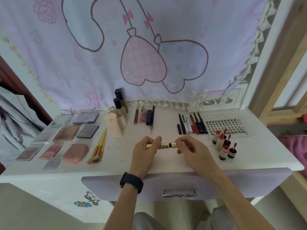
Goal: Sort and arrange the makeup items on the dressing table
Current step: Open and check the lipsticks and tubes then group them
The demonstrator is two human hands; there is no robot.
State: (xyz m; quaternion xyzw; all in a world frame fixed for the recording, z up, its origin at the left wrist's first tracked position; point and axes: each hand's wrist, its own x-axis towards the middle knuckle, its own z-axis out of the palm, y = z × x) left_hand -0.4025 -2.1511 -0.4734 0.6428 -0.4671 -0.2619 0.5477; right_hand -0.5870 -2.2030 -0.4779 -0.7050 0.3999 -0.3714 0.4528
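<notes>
Above the counter's front edge, my left hand and right hand pinch opposite ends of a gold mascara tube, lying crosswise, equally near both.

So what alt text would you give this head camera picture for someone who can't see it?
A left hand and a right hand hold a gold tube by its ends above a white dressing table. At the left lie rows of palettes, at the right pencils and small red-capped bottles.
</notes>
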